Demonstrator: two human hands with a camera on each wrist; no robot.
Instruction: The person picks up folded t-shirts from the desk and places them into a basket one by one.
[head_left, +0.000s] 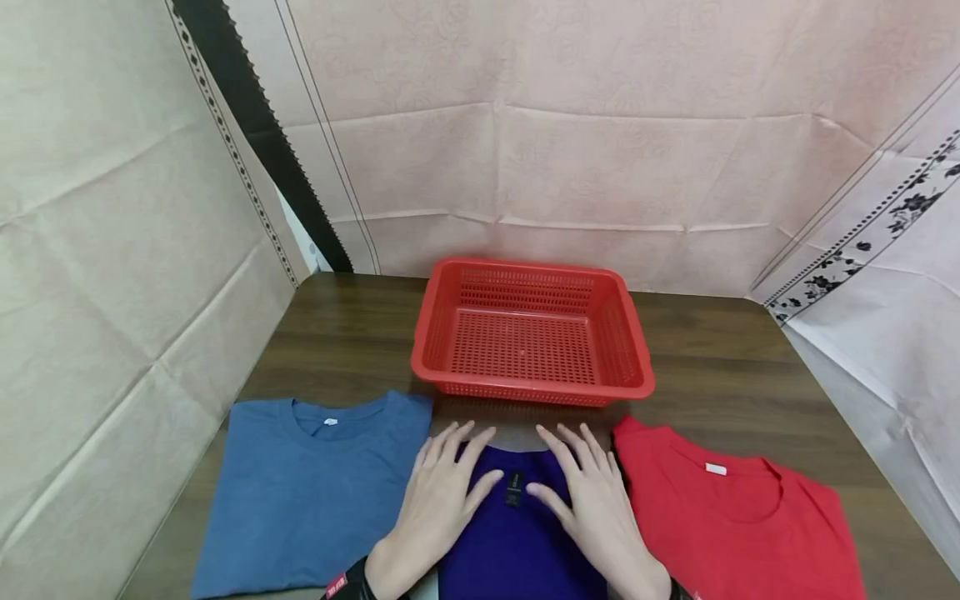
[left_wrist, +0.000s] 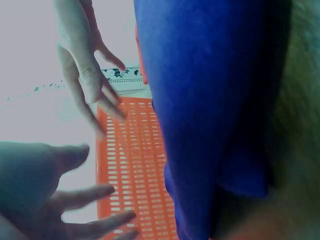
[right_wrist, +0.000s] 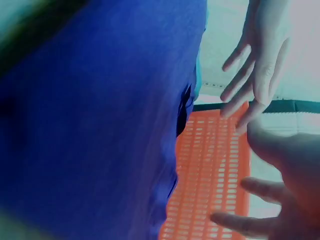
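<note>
A folded dark blue T-shirt (head_left: pixel 517 533) lies at the front middle, its black neck label (head_left: pixel 514 489) face up. Over its left edge is my left hand (head_left: pixel 441 500), fingers spread and pointing away from me. My right hand (head_left: pixel 592 500) mirrors it above the right edge, thumb pointing inward. Neither hand holds anything. In the left wrist view the left hand (left_wrist: pixel 55 195) shows relaxed fingers beside the dark blue cloth (left_wrist: pixel 200 100). From the right wrist the right hand (right_wrist: pixel 270 195) appears with fingers apart, next to the same shirt (right_wrist: pixel 110 120).
A red plastic basket (head_left: pixel 525 342) with nothing inside stands behind the shirt. To the left lies a folded blue T-shirt (head_left: pixel 315 500), to the right a folded red T-shirt (head_left: pixel 750 517). Pale cloth walls (head_left: pixel 600 167) enclose the brown wooden table (head_left: pixel 712 358).
</note>
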